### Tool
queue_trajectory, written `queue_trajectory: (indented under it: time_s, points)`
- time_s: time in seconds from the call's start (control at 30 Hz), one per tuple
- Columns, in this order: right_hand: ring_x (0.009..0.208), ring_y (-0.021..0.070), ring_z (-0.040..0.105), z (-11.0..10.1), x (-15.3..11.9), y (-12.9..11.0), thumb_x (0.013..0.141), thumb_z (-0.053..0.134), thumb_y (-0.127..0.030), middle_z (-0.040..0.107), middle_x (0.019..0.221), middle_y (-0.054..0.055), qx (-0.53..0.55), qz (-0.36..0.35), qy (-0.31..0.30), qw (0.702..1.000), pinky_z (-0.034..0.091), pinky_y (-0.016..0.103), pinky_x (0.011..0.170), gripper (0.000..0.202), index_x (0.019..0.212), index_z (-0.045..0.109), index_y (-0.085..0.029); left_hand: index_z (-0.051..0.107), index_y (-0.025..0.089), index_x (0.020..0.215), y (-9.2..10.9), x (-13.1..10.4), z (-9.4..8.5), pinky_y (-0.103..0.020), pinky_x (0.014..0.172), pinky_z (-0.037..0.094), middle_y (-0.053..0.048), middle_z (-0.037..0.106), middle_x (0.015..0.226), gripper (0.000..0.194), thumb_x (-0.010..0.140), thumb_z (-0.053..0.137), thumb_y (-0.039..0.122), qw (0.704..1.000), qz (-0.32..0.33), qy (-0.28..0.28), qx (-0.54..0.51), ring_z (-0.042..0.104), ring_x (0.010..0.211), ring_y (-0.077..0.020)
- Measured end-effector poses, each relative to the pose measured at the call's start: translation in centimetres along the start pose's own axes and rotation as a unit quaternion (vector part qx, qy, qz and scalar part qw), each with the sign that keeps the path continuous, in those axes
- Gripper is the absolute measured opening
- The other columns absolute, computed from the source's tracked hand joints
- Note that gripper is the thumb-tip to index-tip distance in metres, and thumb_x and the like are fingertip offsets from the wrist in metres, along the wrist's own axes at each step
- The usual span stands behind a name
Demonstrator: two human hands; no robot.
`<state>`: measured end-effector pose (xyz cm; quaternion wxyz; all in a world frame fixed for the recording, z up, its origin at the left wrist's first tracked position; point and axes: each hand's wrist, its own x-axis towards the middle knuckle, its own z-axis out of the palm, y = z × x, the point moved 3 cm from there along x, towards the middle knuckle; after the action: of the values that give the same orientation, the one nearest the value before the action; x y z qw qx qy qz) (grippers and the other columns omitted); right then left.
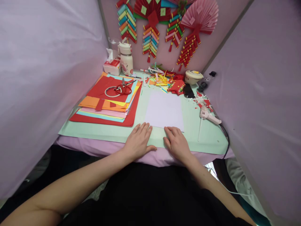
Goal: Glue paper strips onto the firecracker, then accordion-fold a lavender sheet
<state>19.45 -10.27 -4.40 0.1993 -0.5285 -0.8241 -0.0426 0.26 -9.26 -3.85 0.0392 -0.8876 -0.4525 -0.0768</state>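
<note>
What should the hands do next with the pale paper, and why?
Perhaps lift the near edge of the pale paper a little: it lies flat, and the left hand and right hand are both open at that edge.

Single head-worn view, facing forward and down, close above the green tabletop [105, 129]

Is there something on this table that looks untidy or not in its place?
Yes, scraps: yellow paper strips lie in a tangled heap at the back, and red and white shreds are strewn behind the glue gun. The lavender sheet lies flat.
</note>
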Motion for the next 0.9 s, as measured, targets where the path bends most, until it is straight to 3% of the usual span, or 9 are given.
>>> queue_trajectory:
  time_s: [0.33, 0.47, 0.57, 0.9]
  points:
    - [0.112, 0.0280, 0.048, -0.3, 0.1, -0.1, 0.094, 0.045, -0.030, 0.057, 0.119, 0.015, -0.001, -0.003, -0.012, 1.000, 0.044, 0.043, 0.099, 0.043, 0.132, 0.052, -0.011, 0.040, 0.011, 0.144, -0.6, 0.7, -1.2, -0.047, 0.113, 0.022, -0.019, 0.047, 0.144, 0.082, 0.086, 0.046, 0.068, 1.000, -0.025, 0.005, -0.007, 0.038, 0.135, -0.0317]
    - [0.111, 0.0274, 0.048, -0.4, 0.3, 0.0, 0.094, 0.046, -0.030, 0.057, 0.118, 0.015, -0.001, -0.010, -0.018, 1.000, 0.044, 0.043, 0.099, 0.042, 0.131, 0.052, -0.012, 0.039, 0.011, 0.143, 0.0, 2.4, -1.3, -0.045, 0.112, 0.021, -0.018, 0.042, 0.147, 0.078, 0.088, 0.044, 0.065, 0.999, 0.050, 0.008, -0.019, 0.031, 0.139, -0.0311]
    - [0.109, 0.0271, 0.049, -0.4, 0.4, 0.1, 0.094, 0.047, -0.031, 0.058, 0.116, 0.014, -0.003, -0.006, -0.022, 1.000, 0.044, 0.043, 0.097, 0.041, 0.130, 0.053, -0.013, 0.041, 0.009, 0.141, 0.6, 3.8, -0.7, -0.040, 0.106, 0.030, -0.018, 0.049, 0.139, 0.077, 0.088, 0.047, 0.064, 0.991, 0.121, -0.028, -0.044, 0.040, 0.130, -0.0305]
    - [0.109, 0.0273, 0.049, 0.2, 1.5, -1.4, 0.092, 0.047, -0.025, 0.058, 0.121, 0.014, -0.048, 0.023, -0.014, 0.998, 0.040, 0.041, 0.097, 0.042, 0.130, 0.055, -0.011, 0.046, 0.008, 0.133, 1.0, 4.4, -0.4, -0.041, 0.097, 0.038, -0.017, 0.053, 0.124, 0.072, 0.086, 0.051, 0.062, 0.991, 0.121, -0.022, -0.059, 0.046, 0.114, -0.0307]
